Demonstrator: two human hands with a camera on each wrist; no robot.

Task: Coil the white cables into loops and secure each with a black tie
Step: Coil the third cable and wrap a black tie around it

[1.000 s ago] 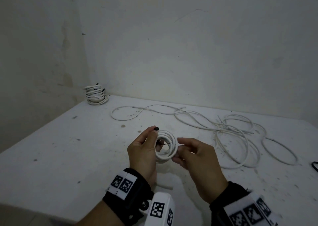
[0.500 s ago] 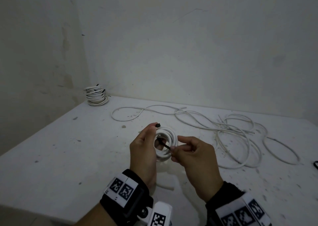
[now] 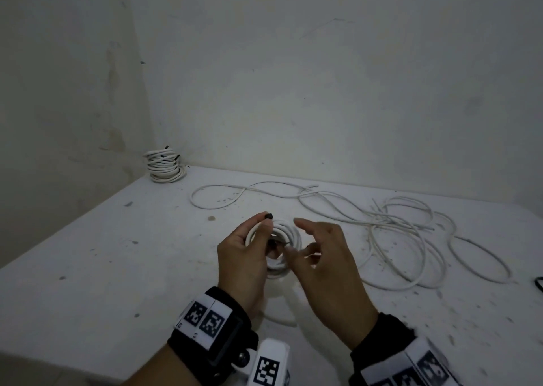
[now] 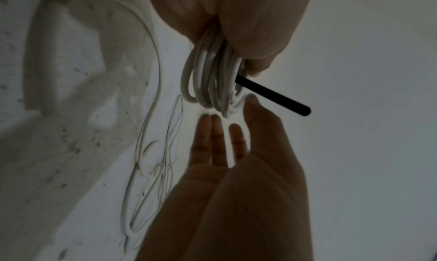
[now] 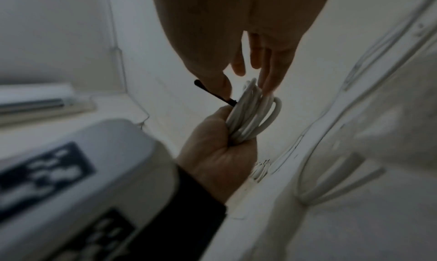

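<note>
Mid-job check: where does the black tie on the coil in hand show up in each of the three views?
Head: the black tie has one end at the left hand's fingertips, picture centre.
Left wrist: centre right, a dark strip jutting from the white coil.
Right wrist: upper centre, beside the right hand's thumb.
Shared landmark: the white coil, gripped by the left hand in every view.

The counter (image 3: pixel 88 253) is a white surface, speckled with dark flecks and marks, set into a corner between two pale walls; in its far left corner stands a stack of coiled white cables (image 3: pixel 164 166), with black tie ends poking out near the top; loose white cables (image 3: pixel 379 227) sprawl in tangled loops across the far and right side; a small dark thing (image 3: pixel 538 283) lies at the right edge, too cropped to identify.
</note>
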